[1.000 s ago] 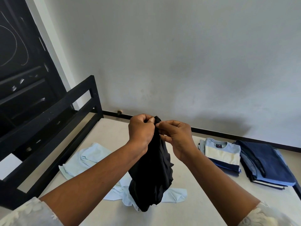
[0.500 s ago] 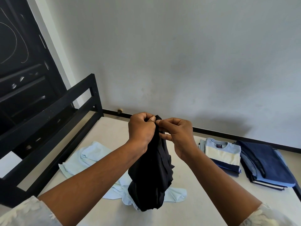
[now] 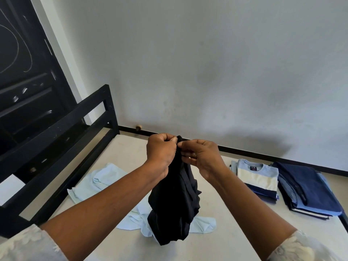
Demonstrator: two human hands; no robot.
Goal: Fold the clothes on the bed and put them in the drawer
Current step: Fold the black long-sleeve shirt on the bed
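Part of the light blue shirt (image 3: 98,183) sits hidden from me behind the black garment (image 3: 175,204); bed frame (image 3: 56,132) cropped at 9 o'clock.

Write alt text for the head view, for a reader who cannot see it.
The left hand and right hand pinch the top of a bunched black fabric garment, which hangs above a pale mattress. A crumpled light blue shirt lies beneath it; a folded blue-and-cream striped T-shirt and a folded navy stack lie to the right.
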